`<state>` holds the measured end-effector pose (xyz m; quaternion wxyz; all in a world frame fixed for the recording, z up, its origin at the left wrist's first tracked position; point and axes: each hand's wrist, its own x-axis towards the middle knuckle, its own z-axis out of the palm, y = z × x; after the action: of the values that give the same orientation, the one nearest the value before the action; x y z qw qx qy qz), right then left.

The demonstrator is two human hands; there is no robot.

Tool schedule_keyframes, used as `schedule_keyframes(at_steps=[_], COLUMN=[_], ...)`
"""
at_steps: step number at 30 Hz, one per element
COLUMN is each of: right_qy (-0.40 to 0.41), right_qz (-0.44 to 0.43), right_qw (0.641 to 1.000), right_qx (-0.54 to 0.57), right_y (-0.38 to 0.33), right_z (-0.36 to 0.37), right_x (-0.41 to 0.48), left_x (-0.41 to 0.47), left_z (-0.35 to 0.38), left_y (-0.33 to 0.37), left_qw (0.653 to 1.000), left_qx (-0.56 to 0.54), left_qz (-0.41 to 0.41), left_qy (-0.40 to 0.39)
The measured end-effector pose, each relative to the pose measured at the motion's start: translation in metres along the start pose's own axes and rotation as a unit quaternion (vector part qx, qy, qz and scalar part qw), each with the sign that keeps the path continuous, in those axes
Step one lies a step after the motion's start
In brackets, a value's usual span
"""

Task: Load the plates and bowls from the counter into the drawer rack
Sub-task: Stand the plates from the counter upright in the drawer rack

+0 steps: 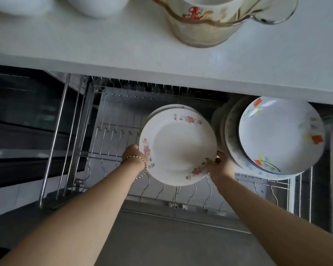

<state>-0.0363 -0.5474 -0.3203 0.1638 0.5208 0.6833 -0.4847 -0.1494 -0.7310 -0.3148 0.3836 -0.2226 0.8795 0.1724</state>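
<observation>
White round ceramic plate with pink-flowered rim hangs tilted over the steel wire drawer rack, left hand gripping its 9 o'clock edge, right hand pinching 4 o'clock. Best lowered straight between two prongs, clear of the stacked flowered dishes at 3 o'clock.

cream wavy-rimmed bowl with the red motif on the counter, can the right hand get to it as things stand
Likely not yet: the right hand pinches the rim of the white pink-flowered plate down at the wire drawer rack. Nothing stands before the cream wavy-rimmed bowl; once freed, it probably could.
</observation>
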Motion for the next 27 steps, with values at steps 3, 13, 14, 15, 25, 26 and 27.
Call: schedule_keyframes(at_steps=[3,13,14,15,25,26,27], right_qy=[-0.004,-0.039,-0.048,-0.06,-0.162,-0.172,-0.182], right_qz=[0.008,0.04,0.042,0.04,-0.018,-0.027,-0.039], right_qw=[1.0,0.997,0.997,0.997,0.969,0.964,0.957], right_qx=[-0.02,0.046,0.037,0.026,-0.188,-0.203,-0.221], right_y=[0.002,0.0,0.0,0.001,-0.013,-0.018,-0.022], right_z=[0.004,0.024,0.025,0.025,-0.051,-0.068,-0.086], right_x=[0.005,-0.002,-0.002,-0.003,-0.039,-0.046,-0.053], left_x=[0.0,-0.001,-0.003,-0.005,-0.081,-0.099,-0.117], left_z=[0.001,0.006,0.009,0.011,-0.009,-0.011,-0.013], left_y=[0.013,0.019,0.017,0.014,0.027,0.036,0.046], left_qw=[0.997,0.993,0.988,0.985,0.972,0.961,0.952], left_qx=[0.072,-0.113,-0.148,-0.166,0.151,0.169,0.183], left_qz=[0.004,0.03,0.038,0.043,0.173,0.206,0.229], left_qy=[0.031,0.017,0.008,0.0,-0.055,-0.074,-0.088])
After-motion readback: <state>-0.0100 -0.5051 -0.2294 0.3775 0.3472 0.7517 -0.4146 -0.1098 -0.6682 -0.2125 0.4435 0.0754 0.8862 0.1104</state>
